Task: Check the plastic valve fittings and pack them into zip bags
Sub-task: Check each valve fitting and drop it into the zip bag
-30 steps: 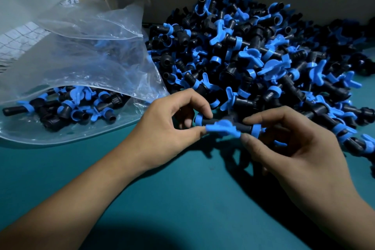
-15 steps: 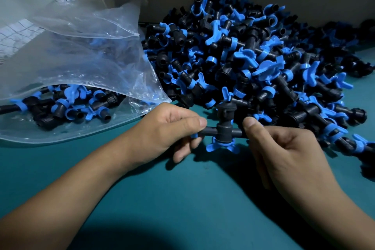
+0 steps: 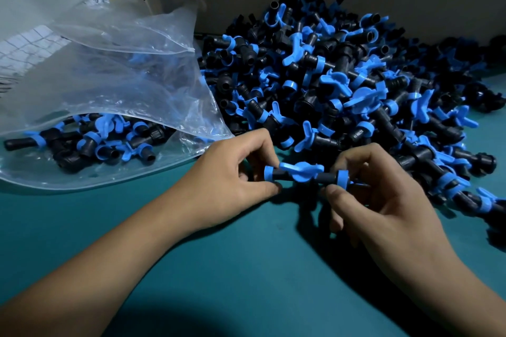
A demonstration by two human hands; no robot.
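Fingers (image 3: 262,156) of the left hand (image 3: 227,178) pinch the left end of one valve (image 3: 304,174), and the right hand (image 3: 383,200) pinches the right end, thumb below and forefinger above, so both hands are grasping the same piece. It hangs just above the teal counter (image 3: 246,268), at the near edge of the pile (image 3: 342,85) of black and blue fittings. Its long axis runs left to right, level, with the blue handle turned up toward the person and a blue collar at each end. I'd say this is the checking step, the piece being looked over. The bag (image 3: 109,107) lies to the left, partly filled, its mouth opening toward the hands. The left hand is the nearer one to that mouth, so a pass leftward along the valve's own axis looks the likely way in.
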